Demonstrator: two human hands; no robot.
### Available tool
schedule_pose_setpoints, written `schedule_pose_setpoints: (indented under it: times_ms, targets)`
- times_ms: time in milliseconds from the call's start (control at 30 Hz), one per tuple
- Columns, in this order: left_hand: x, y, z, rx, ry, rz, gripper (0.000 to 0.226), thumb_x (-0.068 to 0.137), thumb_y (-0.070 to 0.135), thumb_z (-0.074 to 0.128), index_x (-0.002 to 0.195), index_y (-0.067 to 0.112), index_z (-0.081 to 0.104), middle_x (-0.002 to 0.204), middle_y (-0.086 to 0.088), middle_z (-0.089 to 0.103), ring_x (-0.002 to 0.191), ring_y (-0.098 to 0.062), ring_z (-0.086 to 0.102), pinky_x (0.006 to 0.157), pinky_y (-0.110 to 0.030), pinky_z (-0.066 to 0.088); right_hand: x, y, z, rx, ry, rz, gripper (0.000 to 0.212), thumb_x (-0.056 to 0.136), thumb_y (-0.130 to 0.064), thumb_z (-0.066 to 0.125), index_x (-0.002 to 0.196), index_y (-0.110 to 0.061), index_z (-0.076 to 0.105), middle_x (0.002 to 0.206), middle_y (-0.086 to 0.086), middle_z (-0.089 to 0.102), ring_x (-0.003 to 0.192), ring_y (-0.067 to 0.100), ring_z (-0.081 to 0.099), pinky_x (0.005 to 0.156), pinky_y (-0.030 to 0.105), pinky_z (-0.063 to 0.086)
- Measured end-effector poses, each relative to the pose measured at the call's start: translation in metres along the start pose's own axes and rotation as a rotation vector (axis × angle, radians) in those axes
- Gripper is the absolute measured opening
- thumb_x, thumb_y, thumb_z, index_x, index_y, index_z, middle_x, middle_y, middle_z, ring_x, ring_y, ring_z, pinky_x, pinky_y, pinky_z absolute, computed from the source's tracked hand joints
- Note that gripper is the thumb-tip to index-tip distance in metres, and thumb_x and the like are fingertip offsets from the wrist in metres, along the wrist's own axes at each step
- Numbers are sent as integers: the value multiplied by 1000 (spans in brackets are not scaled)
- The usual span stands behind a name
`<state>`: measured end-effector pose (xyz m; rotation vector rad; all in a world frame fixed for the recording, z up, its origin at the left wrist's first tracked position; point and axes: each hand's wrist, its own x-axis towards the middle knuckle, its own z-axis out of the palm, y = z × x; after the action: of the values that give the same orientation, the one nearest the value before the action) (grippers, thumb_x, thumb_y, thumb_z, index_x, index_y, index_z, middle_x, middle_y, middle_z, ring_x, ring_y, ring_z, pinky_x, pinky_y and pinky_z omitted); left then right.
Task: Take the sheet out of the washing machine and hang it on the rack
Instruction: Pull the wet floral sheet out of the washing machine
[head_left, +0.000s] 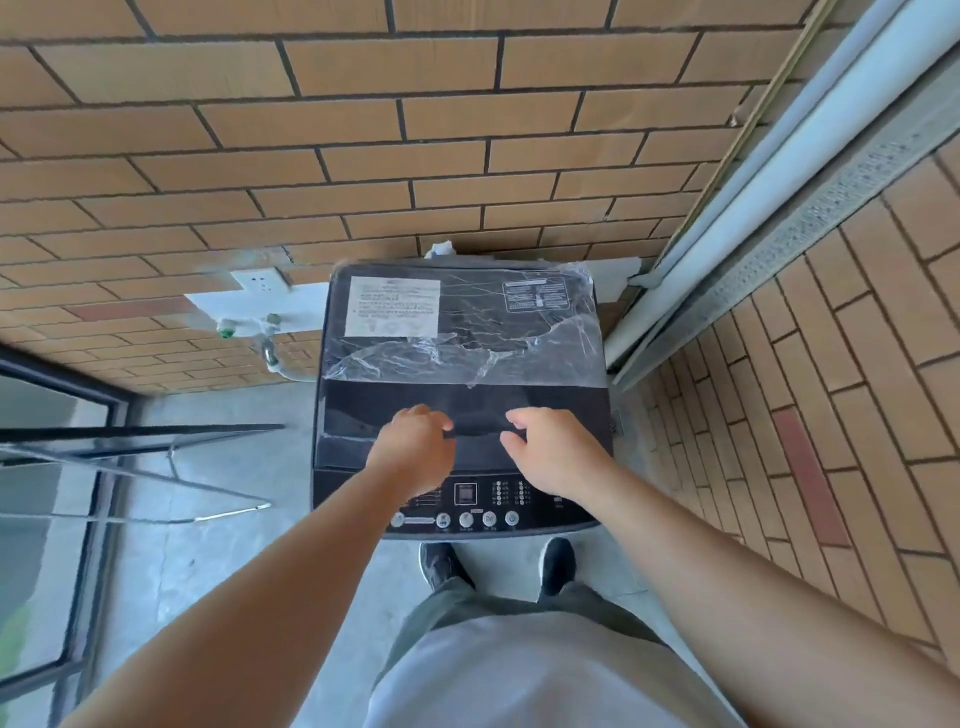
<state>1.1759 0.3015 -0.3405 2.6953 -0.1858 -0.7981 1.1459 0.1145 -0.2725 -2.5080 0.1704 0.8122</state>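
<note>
A dark top-loading washing machine (462, 332) stands against the brick wall in front of me, its lid (561, 415) down and partly covered in crinkled plastic film. My left hand (415, 447) and my right hand (550, 452) rest at the lid's front handle recess, fingers curled at its edge. The sheet is hidden inside. A thin metal drying rack (156, 467) shows at the left, near the glass.
The control panel (467, 509) with round buttons lies below my hands. A wall socket (260, 283) and a tap with a hose (270, 343) sit left of the machine. A sliding door frame (779, 208) runs along the right. My feet stand on grey concrete floor (218, 431).
</note>
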Motion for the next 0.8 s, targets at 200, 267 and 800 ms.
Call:
schedule_pose_setpoints:
  times_ms: [200,267,800]
  targets:
    - [1,-5,29,269,-12,22,44,94,19,50,138,21,49,134,0,49,125,-24,44,105,-37,38,16,10,2,-71,-71,-9,47,103,-35,48,146,-17,50,140,4,59,129,23,54,104,36,46]
    - [-1,-3,32,254,-15,-1,46,94,19,49,139,22,46,137,1,50,128,-23,42,107,-37,35,20,12,-1,-84,-92,-26,47,103,-35,48,146,-16,50,142,5,58,127,24,55,104,39,47]
    - [-23,35,-51,255,170,167,59,74,46,71,122,28,41,119,5,51,116,-21,42,100,-35,34,20,-2,-28,-296,36,-311,52,95,-41,62,138,-14,52,138,4,54,130,27,48,102,43,46]
